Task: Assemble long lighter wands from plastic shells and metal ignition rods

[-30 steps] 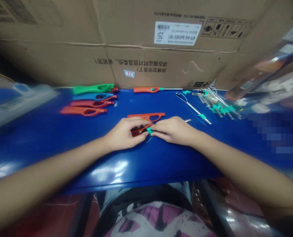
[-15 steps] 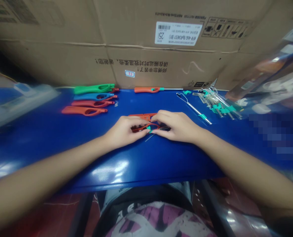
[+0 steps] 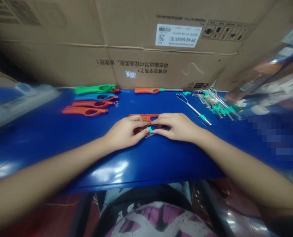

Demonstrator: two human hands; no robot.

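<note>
Between my two hands is an orange half shell of a long-nosed lighter (image 3: pixel 155 126), its loop-shaped opening showing at the fingertips. My left hand (image 3: pixel 126 131) is closed on its left part, the thumb at a small green trigger piece (image 3: pixel 150 129). On the other side my right hand (image 3: pixel 177 127) pinches the shell's right end, thumb also close to the green piece. A thin metal rod shows below the thumbs, partly hidden. Just behind the fingers lies another orange lighter shell half (image 3: pixel 143 116) on the blue table.
Green, blue and red lighter bodies (image 3: pixel 87 103) lie in a row at left. An orange lighter with a metal tube (image 3: pixel 146 90) rests by the cardboard box (image 3: pixel 136 33). Metal tubes with green triggers (image 3: pixel 220 105) are heaped at right, one tube (image 3: pixel 198 113) apart from them.
The thin metal rod has swung closer to the shell and juts out less below the thumbs. Both hands stay nearly in place, the fingers shifting slightly.
</note>
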